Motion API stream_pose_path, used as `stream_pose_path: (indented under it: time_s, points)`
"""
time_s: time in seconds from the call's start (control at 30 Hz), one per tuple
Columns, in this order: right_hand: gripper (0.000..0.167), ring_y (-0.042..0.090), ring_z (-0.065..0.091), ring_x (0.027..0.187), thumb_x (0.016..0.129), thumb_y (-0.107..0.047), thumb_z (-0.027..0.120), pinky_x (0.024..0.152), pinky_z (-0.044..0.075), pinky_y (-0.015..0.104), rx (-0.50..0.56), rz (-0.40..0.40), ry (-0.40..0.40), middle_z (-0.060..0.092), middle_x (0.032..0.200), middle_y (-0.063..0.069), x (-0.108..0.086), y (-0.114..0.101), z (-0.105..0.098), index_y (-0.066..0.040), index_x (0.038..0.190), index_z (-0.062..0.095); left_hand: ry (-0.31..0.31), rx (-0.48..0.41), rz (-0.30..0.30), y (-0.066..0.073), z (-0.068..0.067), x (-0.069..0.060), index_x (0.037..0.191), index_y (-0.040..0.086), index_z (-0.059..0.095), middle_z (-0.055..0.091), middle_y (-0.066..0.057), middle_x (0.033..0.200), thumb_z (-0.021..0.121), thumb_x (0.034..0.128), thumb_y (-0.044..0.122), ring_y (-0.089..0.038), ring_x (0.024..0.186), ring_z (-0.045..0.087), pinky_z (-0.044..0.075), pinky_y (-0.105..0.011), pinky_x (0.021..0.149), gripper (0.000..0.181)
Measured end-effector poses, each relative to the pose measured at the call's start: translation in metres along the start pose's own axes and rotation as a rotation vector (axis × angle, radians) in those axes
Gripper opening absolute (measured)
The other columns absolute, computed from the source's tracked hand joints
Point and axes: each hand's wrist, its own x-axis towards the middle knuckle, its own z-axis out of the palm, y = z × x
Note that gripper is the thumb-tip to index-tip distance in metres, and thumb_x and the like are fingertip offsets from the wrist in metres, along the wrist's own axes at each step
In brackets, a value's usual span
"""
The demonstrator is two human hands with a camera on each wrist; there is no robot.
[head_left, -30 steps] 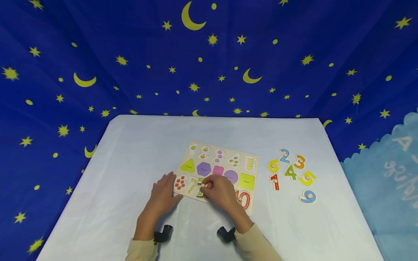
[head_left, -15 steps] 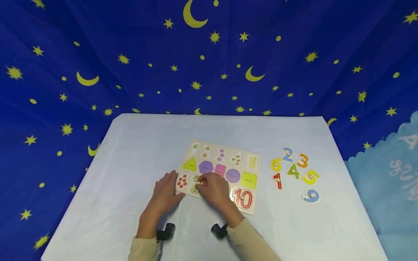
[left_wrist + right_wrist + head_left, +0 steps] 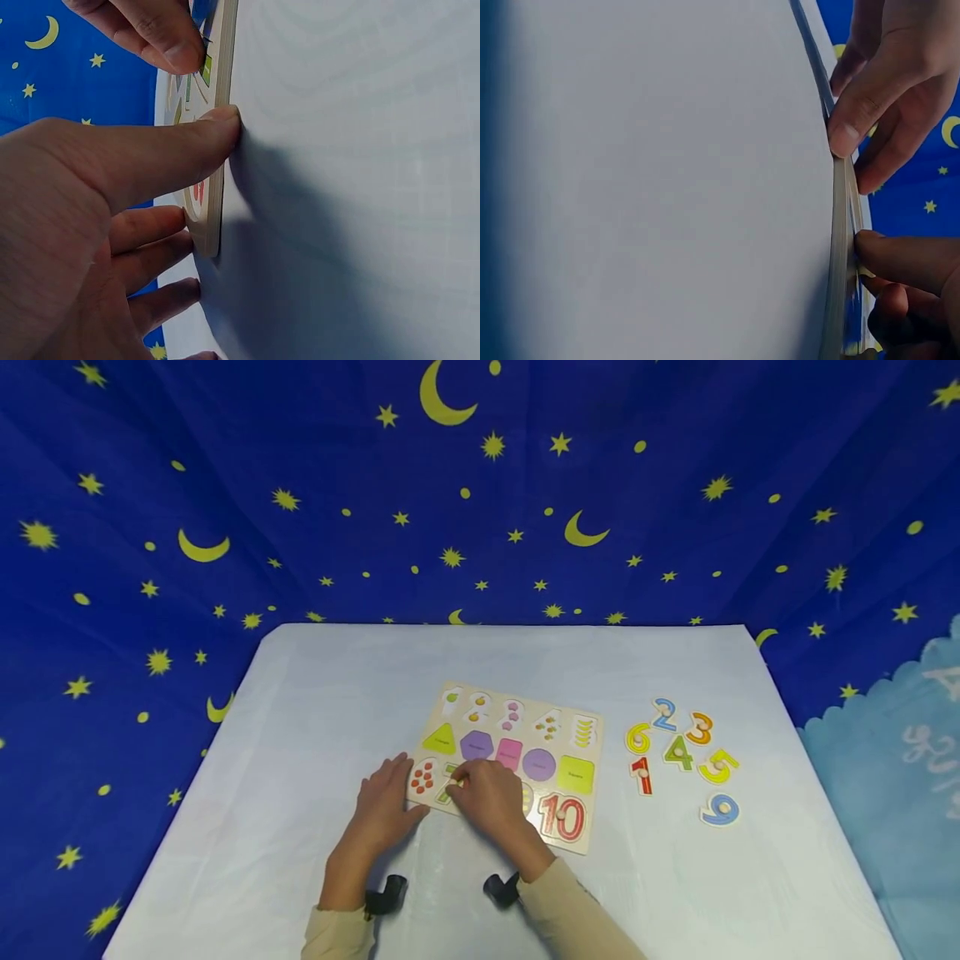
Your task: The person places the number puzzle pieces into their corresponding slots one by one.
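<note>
In the head view, a wooden number board (image 3: 496, 708) lies slightly turned on the table. My right hand (image 3: 491, 797) pinches the knob of a green 7 (image 3: 447, 793) at the bottom row, beside the picture of red fruit; fingers partly cover the piece. My left hand (image 3: 382, 806) rests at the board's left end. The left wrist view shows my left thumb (image 3: 217, 116) on the near edge of the board (image 3: 215, 202), the other fingers spread at its corner. A red 10 (image 3: 562, 817) sits at the board's lower right.
To the right of the board lie loose numbers: a blue 2 (image 3: 664, 714), orange 3 (image 3: 700, 728), green 4 (image 3: 678, 753), yellow 5 (image 3: 718, 767), yellow 6 (image 3: 638, 739), red 1 (image 3: 642, 776) and blue 9 (image 3: 720, 810). A starry blue cloth (image 3: 517, 485) hangs behind the table.
My right hand has moved left along the bottom row with the green piece, which now lies lower over the slot beside the red fruit. My left hand has stayed at the board's edge.
</note>
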Motion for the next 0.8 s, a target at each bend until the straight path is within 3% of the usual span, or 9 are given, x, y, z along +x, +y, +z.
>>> stream_pose_path:
  time_s: [0.3, 0.6, 0.8]
  points:
    - [0.022, 0.005, 0.049, 0.058, 0.078, -0.032, 0.076, 0.048, 0.038, 0.025, 0.044, -0.021, -0.059, 0.052, 0.065, -0.014, -0.003, 0.006, -0.014, -0.018, 0.094, 0.075, -0.006, 0.004, 0.014, 0.000, 0.001, 0.002, 0.140, -0.003, 0.041, 0.035, -0.020, 0.149, 0.079, 0.0783, 0.025, -0.042, 0.137, 0.026, 0.018, -0.066, 0.106, 0.078]
    - [0.011, 0.006, 0.049, 0.065, 0.080, -0.028, 0.075, 0.058, 0.042, 0.025, 0.101, -0.084, -0.058, 0.055, 0.071, -0.013, -0.011, 0.024, -0.045, -0.021, 0.087, 0.071, -0.027, -0.032, -0.032, 0.001, 0.000, 0.003, 0.145, -0.001, 0.035, 0.028, -0.017, 0.153, 0.077, 0.0810, 0.024, -0.040, 0.141, 0.018, 0.011, -0.063, 0.109, 0.081]
    - [0.011, 0.004, 0.047, 0.061, 0.080, -0.028, 0.077, 0.055, 0.041, 0.024, 0.131, -0.048, 0.025, 0.053, 0.071, -0.015, -0.024, 0.049, -0.065, -0.022, 0.086, 0.070, -0.031, -0.036, -0.053, 0.004, 0.001, 0.002, 0.146, 0.000, 0.035, 0.027, -0.017, 0.154, 0.078, 0.0798, 0.023, -0.039, 0.141, 0.017, 0.010, -0.062, 0.110, 0.082]
